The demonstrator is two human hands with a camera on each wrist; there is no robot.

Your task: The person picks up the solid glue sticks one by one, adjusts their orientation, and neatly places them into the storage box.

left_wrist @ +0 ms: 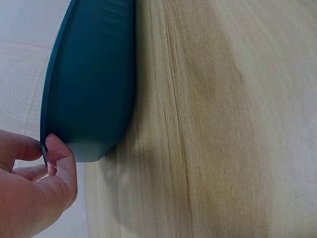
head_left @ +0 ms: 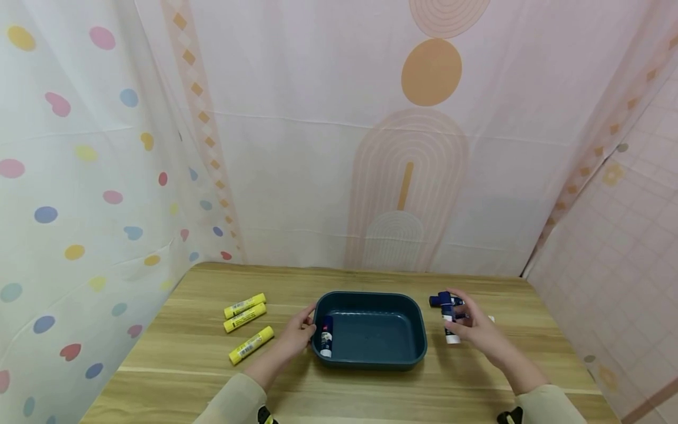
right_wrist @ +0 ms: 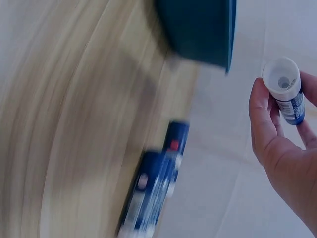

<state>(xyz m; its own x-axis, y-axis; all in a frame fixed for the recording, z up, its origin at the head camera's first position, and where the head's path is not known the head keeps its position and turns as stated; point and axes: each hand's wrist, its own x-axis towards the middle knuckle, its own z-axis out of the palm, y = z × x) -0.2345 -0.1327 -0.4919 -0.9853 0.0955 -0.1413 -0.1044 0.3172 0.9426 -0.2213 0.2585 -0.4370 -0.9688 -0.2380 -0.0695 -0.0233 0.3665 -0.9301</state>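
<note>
A dark teal plastic basin (head_left: 376,335) sits on the table. My left hand (head_left: 295,335) pinches its left rim, with thumb and fingers on either side of the wall (left_wrist: 89,84) in the left wrist view. One blue glue stick (head_left: 326,337) with a white base lies inside along the left end. Right of the basin, my right hand (head_left: 477,330) holds another blue glue stick (head_left: 448,318) above the table, white base (right_wrist: 281,77) toward the camera in the right wrist view. Beneath that hand, two more blue glue sticks (right_wrist: 148,188) lie side by side, partly hidden in the head view.
Three yellow glue sticks (head_left: 251,345) lie on the wooden table (head_left: 365,391) left of the basin. A patterned curtain (head_left: 296,194) hangs behind the table's back edge, and others hang along both sides.
</note>
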